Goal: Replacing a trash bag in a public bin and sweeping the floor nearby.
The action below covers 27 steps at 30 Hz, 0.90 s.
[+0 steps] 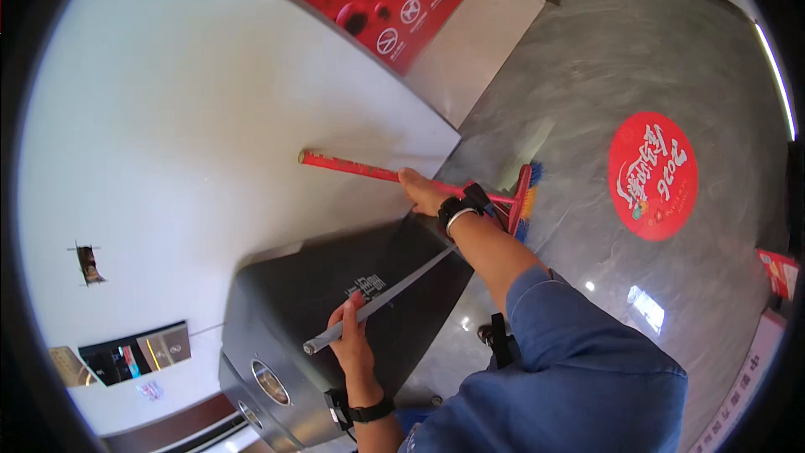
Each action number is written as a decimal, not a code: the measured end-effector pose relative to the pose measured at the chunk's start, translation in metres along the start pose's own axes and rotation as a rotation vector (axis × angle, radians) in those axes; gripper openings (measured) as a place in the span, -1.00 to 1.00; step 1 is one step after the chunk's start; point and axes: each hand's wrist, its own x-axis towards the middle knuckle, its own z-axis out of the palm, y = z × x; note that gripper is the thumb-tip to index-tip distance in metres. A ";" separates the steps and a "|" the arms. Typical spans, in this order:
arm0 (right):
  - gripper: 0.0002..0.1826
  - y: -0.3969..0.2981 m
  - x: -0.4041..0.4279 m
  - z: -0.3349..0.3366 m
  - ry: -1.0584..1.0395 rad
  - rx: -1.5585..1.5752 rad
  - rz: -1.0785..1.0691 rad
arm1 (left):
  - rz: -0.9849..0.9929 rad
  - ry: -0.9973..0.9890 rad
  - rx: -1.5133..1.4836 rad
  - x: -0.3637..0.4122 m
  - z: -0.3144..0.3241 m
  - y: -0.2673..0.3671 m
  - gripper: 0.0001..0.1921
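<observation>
My right hand [424, 193], with a black watch and white band on its wrist, is closed around the red handle [352, 167] of a push broom against the white wall. The broom's red head [520, 201], with blue and yellow bristles, is at the floor beyond my forearm. Closer to the lower left, my left hand [352, 335] grips a grey metal pole [402, 286] near its upper end. The pole slants across the dark bin, and its lower end is hidden behind my right arm. A black strap circles my left wrist.
A large dark bin [302, 283] with round openings stands beside the white wall [188, 138]. A red round floor sticker [654, 176] bears writing on the grey floor [566, 75]. A red panel [402, 0] with pictograms is beyond the wall corner.
</observation>
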 end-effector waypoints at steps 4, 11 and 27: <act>-0.41 0.004 -0.018 0.007 0.189 0.064 0.145 | 0.040 0.059 0.067 -0.009 0.013 -0.029 -0.79; -0.81 0.003 -0.146 -0.096 0.039 -0.534 -0.611 | 0.225 0.086 -0.144 -0.045 0.011 -0.052 -0.70; -0.89 0.060 -0.333 -0.098 0.239 -0.288 0.228 | 0.430 0.248 -0.402 -0.235 -0.106 -0.100 -0.69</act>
